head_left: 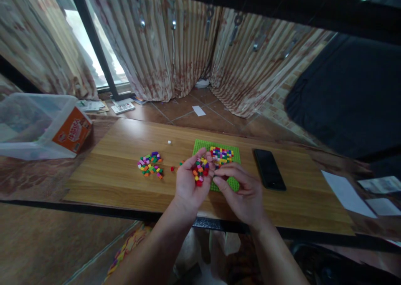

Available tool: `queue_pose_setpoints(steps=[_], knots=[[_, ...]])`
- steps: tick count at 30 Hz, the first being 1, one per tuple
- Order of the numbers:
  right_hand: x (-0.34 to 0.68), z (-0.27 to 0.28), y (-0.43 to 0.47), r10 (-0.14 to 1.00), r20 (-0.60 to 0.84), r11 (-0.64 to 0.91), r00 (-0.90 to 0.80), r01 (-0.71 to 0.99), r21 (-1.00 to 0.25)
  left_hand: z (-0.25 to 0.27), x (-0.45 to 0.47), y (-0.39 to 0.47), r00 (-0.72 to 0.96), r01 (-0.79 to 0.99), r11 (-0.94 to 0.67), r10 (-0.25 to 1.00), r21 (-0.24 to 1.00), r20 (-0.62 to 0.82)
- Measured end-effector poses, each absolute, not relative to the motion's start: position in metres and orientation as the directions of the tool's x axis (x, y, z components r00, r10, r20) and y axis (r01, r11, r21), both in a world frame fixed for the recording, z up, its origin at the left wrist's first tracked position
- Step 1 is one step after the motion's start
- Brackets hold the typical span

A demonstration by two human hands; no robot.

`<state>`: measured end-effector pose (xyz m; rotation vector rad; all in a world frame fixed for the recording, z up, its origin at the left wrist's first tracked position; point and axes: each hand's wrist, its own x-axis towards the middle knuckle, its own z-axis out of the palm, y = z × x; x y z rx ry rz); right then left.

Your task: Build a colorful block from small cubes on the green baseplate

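My left hand (191, 182) is cupped palm up and holds a heap of small coloured toy bricks (200, 171). Beside its fingertips, my right hand (242, 189) has thumb and index finger pinched together. What sits in that pinch is too small to make out. Both hands are above the near part of a green studded baseplate (200, 144), partly hiding it. Rows of multicoloured bricks (222, 153) are set on the plate's far part.
A loose pile of bricks (151, 165) lies left on the wooden board (109, 172). A red brick (172, 168) and a white brick (169, 142) lie apart. A black phone (269, 169) is at right. A clear plastic bin (37, 126) stands far left, papers (347, 193) far right.
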<state>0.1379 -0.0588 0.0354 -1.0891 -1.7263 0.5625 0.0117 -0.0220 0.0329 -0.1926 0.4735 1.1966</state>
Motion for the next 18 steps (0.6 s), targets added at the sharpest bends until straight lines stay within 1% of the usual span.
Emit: queue_pose_setpoints(steps=[4,9,15,18], knots=[[0.1352,0.0364,-0.0617,0.869,0.452,0.494,-0.203,0.425,-0.759,0.0365,0.0118,-0.0242,0.275,-0.931,0.347,0.872,0.116,-0.405],[0.1344,0.0319,-0.0595,0.918,0.370,0.390,-0.142,0.489,-0.780,0.0373,0.0131,-0.0266,0.279,-0.927,0.345,0.898,0.149,-0.341],[0.1316,0.0324,-0.0577,0.935,0.316,0.353,-0.161,0.519,-0.779,0.0367,0.0155,-0.0279,0.276,-0.914,0.359,0.892,0.189,-0.359],[0.1323,0.0355,-0.0578,0.940,0.293,0.341,-0.176,0.528,-0.778,0.0380,0.0156,-0.0282,0.264,-0.918,0.351,0.888,0.185,-0.377]])
